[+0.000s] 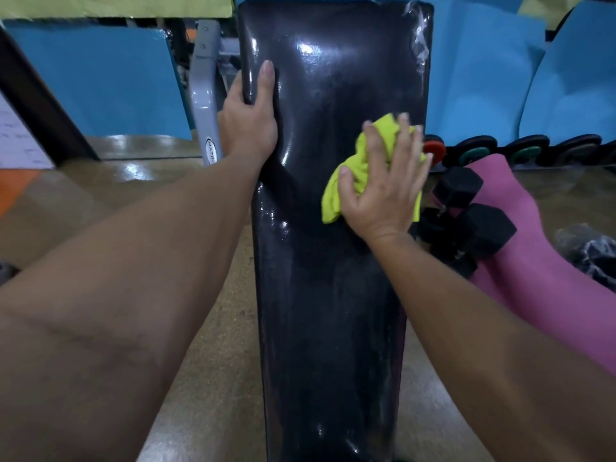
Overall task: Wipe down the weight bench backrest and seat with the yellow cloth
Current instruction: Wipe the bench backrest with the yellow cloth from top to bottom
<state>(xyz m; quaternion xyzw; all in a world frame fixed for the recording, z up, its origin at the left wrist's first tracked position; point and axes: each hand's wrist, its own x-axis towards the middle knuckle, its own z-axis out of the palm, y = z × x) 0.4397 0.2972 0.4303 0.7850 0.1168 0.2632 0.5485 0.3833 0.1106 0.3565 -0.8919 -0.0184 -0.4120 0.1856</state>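
The right hand point(383, 191) presses the soft, bunched yellow cloth point(353, 175) with splayed fingers onto the glossy backrest point(333, 78), probably slick; the left hand point(250, 118) grips its edge, likely steadying it.

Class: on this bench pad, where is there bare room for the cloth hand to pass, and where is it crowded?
Free: the pad below the right hand and cloth, and above them to the top edge. Crowded: the left edge, gripped by the left hand; dumbbells beside the right edge.
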